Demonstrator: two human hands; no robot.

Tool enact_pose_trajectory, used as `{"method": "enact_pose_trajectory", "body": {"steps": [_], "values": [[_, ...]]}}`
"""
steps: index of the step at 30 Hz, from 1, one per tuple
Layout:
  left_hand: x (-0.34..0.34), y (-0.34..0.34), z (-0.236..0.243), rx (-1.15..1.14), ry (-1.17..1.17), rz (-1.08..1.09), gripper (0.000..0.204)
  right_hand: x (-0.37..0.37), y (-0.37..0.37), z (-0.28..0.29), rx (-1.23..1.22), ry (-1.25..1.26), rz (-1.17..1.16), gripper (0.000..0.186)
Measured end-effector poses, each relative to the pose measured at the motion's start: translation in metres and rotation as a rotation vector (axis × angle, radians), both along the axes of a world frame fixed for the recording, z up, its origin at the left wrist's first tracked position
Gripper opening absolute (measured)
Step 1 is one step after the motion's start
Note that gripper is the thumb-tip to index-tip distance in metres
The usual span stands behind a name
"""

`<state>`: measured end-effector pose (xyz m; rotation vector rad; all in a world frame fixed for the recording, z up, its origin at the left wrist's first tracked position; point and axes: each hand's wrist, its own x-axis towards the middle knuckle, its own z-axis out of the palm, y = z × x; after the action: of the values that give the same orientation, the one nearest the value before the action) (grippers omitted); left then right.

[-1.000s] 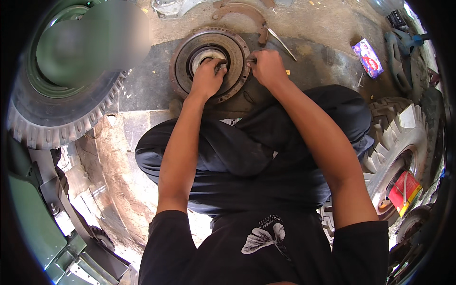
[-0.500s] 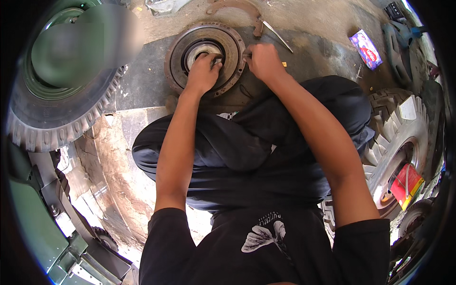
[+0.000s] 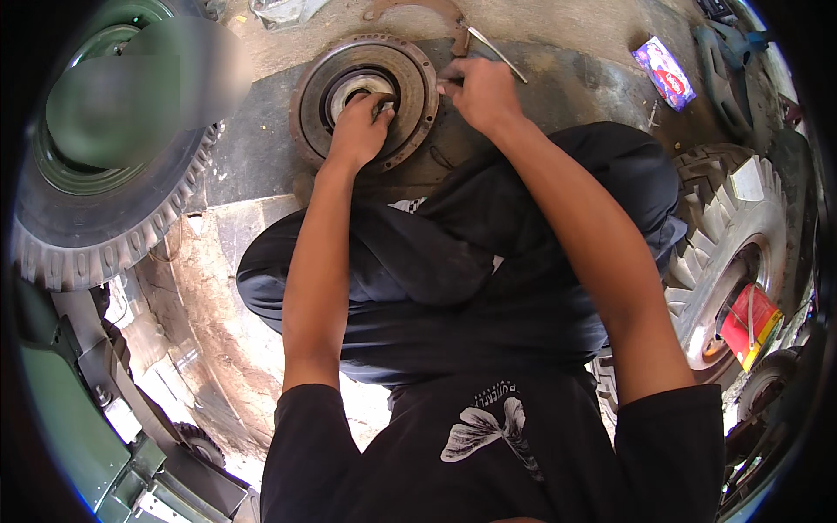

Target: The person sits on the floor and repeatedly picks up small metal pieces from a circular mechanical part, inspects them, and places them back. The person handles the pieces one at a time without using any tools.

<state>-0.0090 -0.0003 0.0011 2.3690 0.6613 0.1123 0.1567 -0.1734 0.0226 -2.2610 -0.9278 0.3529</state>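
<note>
A round, flanged metal disc (image 3: 308, 113), like a clutch or flywheel part with bolt holes around its rim, lies flat in front of my folded legs. My left hand (image 3: 359, 129) rests over its raised hub, fingers curled at the central opening. A small pale piece shows by the thumb and fingertips, too small to name. Just off the disc's right rim, my right hand (image 3: 481, 91) is closed with thumb and fingers bent together. Whatever it may hold is hidden. Beyond it lie a curved rusty metal piece (image 3: 436, 9) and a slim silver tool (image 3: 499, 55).
At the left stands a large tyre (image 3: 78, 231) on a green wheel, beside green machinery (image 3: 70, 418). A second treaded tyre (image 3: 697, 270) is at my right, with a red and yellow container (image 3: 748, 327) against it. A purple packet (image 3: 664, 74) lies far right.
The whole view has shifted slightly, so the disc sits a little further left and up. My right hand has moved slightly away from the rim, farther from me. My left hand stays at the hub.
</note>
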Motion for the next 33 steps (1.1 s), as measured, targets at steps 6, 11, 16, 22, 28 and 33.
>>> {"method": "enact_pose_trajectory", "body": {"steps": [6,11,16,22,28,33], "values": [[0.016,-0.008,0.018,0.072,0.083,-0.094,0.052,-0.001,-0.006,-0.012,-0.04,0.086,0.026,0.028],[0.012,-0.012,0.018,0.074,0.056,-0.084,0.056,0.008,0.006,-0.02,-0.091,0.079,0.002,0.031],[0.008,-0.008,0.01,0.076,0.035,-0.063,0.05,0.018,0.001,-0.015,-0.1,0.127,0.021,0.037],[0.011,-0.008,0.013,0.079,0.034,-0.076,0.05,0.011,0.012,-0.019,-0.062,0.147,-0.053,0.038],[0.009,-0.007,0.008,0.104,0.009,-0.076,0.05,0.006,0.002,-0.02,-0.081,0.182,0.033,0.032],[0.012,-0.011,0.011,0.076,0.051,-0.07,0.05,-0.001,0.011,-0.016,-0.107,0.025,-0.007,0.031]]}}
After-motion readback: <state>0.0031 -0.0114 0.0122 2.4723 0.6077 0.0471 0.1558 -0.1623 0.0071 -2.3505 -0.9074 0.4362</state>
